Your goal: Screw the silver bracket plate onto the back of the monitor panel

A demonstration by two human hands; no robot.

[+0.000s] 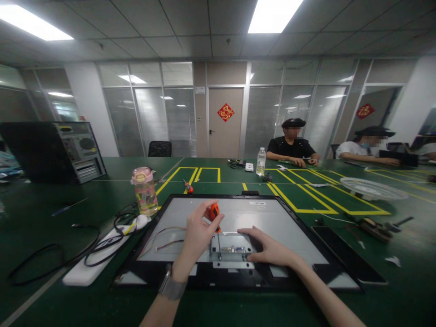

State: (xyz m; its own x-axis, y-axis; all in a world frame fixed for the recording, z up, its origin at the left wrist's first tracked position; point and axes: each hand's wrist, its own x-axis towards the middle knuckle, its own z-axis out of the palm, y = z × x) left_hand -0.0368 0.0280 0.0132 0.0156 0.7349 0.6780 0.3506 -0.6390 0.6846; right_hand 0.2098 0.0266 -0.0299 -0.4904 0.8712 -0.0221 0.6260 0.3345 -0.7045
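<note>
My left hand point(199, 234) is closed around the orange and black handle of a screwdriver point(214, 212). The shaft points down, its tip at the front part of a metal bracket point(218, 265) with connector ports. This bracket lies on the grey metal back of a flat display panel point(163, 218), framed in black. With fingers spread, my right hand point(267, 249) rests at the bracket's right side, thumb near its front corner and a fingertip by its far edge. Thin wires point(168, 245) lie on the panel left of the bracket. Any screw under the tip is too small to make out.
Left of the panel are a white power strip point(98, 254) with black cables, a pink-lidded bottle point(146, 193) and a computer case point(51, 150). A black phone-like slab point(347, 254) lies to the right. Across the table, a person point(291, 145) sits behind a water bottle point(260, 161).
</note>
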